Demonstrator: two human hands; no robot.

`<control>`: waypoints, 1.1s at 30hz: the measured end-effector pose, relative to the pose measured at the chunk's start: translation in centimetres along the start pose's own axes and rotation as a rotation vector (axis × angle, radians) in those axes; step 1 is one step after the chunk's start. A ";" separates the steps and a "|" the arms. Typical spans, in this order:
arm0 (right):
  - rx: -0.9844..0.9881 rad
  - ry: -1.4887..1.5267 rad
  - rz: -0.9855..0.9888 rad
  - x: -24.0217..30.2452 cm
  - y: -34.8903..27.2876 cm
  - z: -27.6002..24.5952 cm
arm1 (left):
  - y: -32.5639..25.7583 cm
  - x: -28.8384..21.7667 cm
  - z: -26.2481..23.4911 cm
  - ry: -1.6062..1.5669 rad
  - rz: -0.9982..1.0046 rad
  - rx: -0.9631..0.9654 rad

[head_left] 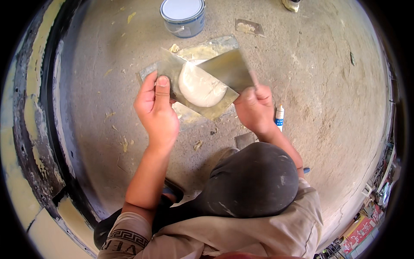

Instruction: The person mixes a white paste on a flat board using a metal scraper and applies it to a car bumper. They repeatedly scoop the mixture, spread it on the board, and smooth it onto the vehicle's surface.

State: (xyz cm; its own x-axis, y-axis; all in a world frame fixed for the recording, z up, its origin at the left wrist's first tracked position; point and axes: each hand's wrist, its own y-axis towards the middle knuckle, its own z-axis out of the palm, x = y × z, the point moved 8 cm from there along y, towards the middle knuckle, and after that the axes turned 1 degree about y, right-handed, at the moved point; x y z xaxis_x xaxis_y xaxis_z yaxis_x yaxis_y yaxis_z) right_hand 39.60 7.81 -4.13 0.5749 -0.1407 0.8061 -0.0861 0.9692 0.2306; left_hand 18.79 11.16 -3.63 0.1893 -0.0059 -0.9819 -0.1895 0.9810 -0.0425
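Observation:
My left hand (156, 110) is closed on a thin, flat spreader (171, 64), thumb on top. A thick, rounded mound of cream-coloured putty (200, 86) lies on that spreader. In my right hand (257, 111) is a second spreader (230, 68), a greyish metal-looking blade gripped at its right edge. This blade slants over the upper right side of the mound, its lower edge along the putty. Below both blades, a putty-smeared board (217, 45) rests on the floor, partly hidden by them.
A lidded blue-grey can (183, 28) stands beyond the board. A small smeared plate (250, 27) lies to its right. Near my right wrist is a white-and-blue tube (279, 117). A putty-streaked panel (32, 103) runs along the left; clutter (366, 222) sits lower right. A shoe (291, 5) shows at the top.

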 end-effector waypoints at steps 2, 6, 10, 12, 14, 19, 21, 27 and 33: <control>0.001 -0.233 0.119 -1.0 -1.1 -0.5 | 0.1 -0.9 -0.1 -0.004 0.040 -0.002; 0.229 -0.616 0.114 -0.6 -0.6 -0.9 | 0.3 -2.8 -0.7 -0.083 0.071 -0.025; -0.172 -0.323 0.241 -2.5 -2.1 -6.3 | 1.7 -3.1 -1.6 -0.155 0.044 -0.085; -0.326 0.057 0.186 -2.5 -2.2 -8.0 | 1.8 -2.7 -2.1 -0.169 0.004 -0.115; -0.428 0.139 0.167 -1.6 -1.3 -8.2 | 1.9 -1.4 -2.1 -0.191 -0.115 -0.016; -0.455 0.174 0.122 0.3 -0.2 -7.2 | 1.2 2.0 -0.8 -0.152 -0.564 0.259; -0.420 0.163 0.105 0.6 0.1 -6.5 | 1.0 2.7 -0.6 -0.115 -0.619 0.335; -0.321 0.125 0.115 0.2 0.5 -2.4 | 1.0 2.6 0.4 -0.025 -0.618 0.437; -0.099 -0.257 0.343 -6.6 -3.2 -0.9 | 2.6 -0.2 -0.1 -0.111 -0.449 0.324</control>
State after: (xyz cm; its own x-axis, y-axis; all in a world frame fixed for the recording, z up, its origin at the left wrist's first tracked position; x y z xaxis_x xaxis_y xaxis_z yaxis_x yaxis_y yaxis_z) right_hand 36.80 5.80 -10.70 0.3044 0.1596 0.9391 -0.1513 0.9814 -0.1177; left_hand 18.18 13.75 -3.52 0.2864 -0.4337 -0.8543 0.2354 0.8962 -0.3760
